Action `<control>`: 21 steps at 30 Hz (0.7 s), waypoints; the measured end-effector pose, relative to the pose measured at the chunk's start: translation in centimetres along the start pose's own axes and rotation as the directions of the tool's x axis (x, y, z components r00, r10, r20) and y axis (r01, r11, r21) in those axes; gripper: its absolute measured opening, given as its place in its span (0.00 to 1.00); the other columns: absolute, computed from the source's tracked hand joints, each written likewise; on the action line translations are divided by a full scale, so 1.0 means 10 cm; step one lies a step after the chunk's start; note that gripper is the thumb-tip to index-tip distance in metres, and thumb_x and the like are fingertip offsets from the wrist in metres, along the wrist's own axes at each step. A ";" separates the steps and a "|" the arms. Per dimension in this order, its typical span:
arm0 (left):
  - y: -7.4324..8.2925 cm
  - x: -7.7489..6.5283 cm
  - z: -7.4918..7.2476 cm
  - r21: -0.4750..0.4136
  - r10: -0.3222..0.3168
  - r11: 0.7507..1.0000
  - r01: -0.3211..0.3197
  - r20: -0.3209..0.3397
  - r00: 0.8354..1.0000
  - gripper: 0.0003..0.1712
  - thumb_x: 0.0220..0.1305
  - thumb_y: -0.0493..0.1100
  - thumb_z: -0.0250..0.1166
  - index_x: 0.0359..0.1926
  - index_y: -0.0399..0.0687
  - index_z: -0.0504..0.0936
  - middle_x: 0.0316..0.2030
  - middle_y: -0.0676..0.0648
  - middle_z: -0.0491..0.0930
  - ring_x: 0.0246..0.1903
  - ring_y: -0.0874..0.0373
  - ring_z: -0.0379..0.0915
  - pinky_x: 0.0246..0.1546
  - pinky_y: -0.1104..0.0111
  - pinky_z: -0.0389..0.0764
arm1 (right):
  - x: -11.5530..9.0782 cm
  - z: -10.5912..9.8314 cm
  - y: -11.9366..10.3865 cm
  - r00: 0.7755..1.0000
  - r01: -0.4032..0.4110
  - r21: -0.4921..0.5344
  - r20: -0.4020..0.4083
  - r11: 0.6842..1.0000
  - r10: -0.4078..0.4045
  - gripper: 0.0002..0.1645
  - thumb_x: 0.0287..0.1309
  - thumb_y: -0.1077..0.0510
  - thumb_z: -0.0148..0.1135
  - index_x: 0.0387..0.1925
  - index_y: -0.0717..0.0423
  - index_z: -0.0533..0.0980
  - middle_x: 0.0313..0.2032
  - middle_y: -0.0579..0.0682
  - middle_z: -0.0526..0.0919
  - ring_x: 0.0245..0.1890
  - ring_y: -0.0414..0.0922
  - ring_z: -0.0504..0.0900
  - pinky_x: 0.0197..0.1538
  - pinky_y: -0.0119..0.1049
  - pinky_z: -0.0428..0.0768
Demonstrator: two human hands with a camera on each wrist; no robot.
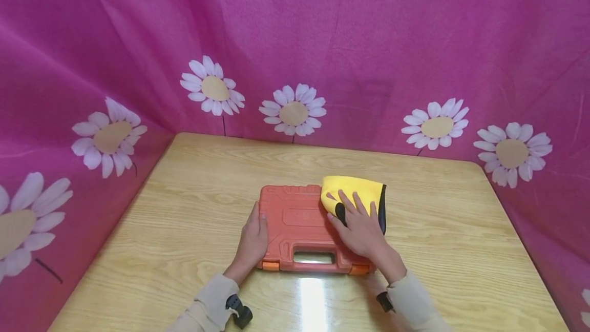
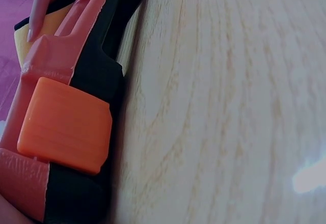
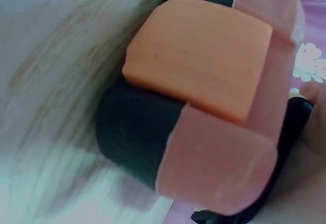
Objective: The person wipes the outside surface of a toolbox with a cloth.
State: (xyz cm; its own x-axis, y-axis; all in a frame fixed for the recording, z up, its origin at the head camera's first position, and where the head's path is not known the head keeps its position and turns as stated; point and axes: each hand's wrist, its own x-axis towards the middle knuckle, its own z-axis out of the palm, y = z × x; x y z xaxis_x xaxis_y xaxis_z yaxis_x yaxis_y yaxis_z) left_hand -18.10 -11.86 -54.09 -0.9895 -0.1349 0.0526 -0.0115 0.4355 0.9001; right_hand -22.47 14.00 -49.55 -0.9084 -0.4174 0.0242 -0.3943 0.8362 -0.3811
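A red plastic case (image 1: 299,219) with a black lower shell lies flat on the table, its carry handle towards me. Orange latches (image 2: 66,124) sit on its front side, and another orange latch (image 3: 198,56) fills much of the right wrist view. My left hand (image 1: 251,240) rests along the case's left side, fingers fairly straight. A yellow cloth with black edging (image 1: 357,191) drapes over the case's right part and past its right side. With fingers spread, my right hand (image 1: 364,229) presses on that cloth. The case's contents are hidden.
The wood-grain table (image 1: 193,183) extends around the case on all sides. A magenta curtain (image 1: 350,40) with white daisies hangs behind it and at both sides. A bright light reflection lies on the table in front of the case.
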 end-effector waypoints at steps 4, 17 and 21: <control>0.00 0.00 0.00 0.001 0.007 1.000 -0.007 -0.003 1.000 0.30 0.82 0.41 0.37 0.76 0.29 0.46 0.75 0.33 0.52 0.74 0.41 0.45 0.72 0.50 0.50 | -0.01 0.03 -0.01 1.000 -0.005 0.019 -0.024 1.000 0.005 0.36 0.75 0.35 0.40 0.76 0.46 0.61 0.76 0.56 0.56 0.76 0.62 0.44 0.69 0.70 0.36; 0.01 -0.01 -0.01 -0.024 0.012 1.000 -0.012 -0.005 1.000 0.30 0.82 0.41 0.38 0.77 0.32 0.48 0.74 0.35 0.54 0.74 0.42 0.47 0.71 0.50 0.52 | 0.02 0.12 -0.11 0.997 -0.074 0.008 -0.001 0.997 0.074 0.33 0.76 0.39 0.41 0.76 0.46 0.61 0.77 0.53 0.50 0.77 0.59 0.39 0.70 0.67 0.31; 0.01 -0.01 0.00 -0.030 0.015 0.999 -0.015 -0.006 1.000 0.30 0.82 0.41 0.38 0.77 0.33 0.48 0.74 0.35 0.55 0.73 0.43 0.48 0.71 0.50 0.53 | 0.03 0.14 -0.14 0.997 -0.075 0.015 0.004 0.997 0.075 0.33 0.76 0.40 0.42 0.77 0.44 0.59 0.77 0.54 0.50 0.77 0.59 0.39 0.70 0.66 0.30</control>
State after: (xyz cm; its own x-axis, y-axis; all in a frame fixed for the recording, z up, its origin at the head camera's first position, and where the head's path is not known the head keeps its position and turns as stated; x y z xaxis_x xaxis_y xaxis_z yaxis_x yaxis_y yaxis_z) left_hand -18.01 -11.75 -53.98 -0.9886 -0.1338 0.0685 0.0076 0.4106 0.9118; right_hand -21.94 12.18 -50.30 -0.9348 -0.3551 -0.0079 -0.3232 0.8598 -0.3954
